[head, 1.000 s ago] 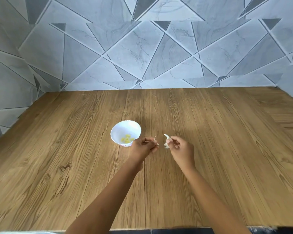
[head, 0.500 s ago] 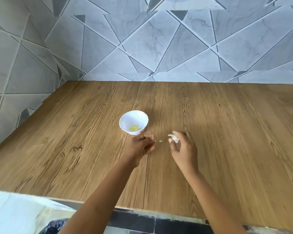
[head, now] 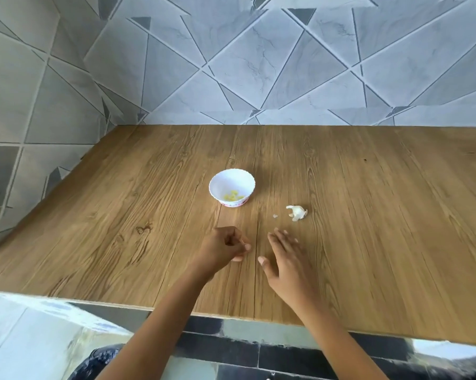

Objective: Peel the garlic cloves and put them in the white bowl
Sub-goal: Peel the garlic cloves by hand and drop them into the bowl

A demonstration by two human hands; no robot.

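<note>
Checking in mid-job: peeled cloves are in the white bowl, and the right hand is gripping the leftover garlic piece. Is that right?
Not quite. The peeled cloves are in the white bowl, but the right hand grips nothing: its fingers are spread, and the garlic piece lies on the table beyond it, untouched. The head view shows this.

Likely a home kitchen: a wood-grain tabletop [head: 368,229] meets grey marbled wall tiles [head: 258,64] along its far and left edges, bearing a white bowl [head: 212,187] of peeled garlic cloves [head: 233,196].
</note>
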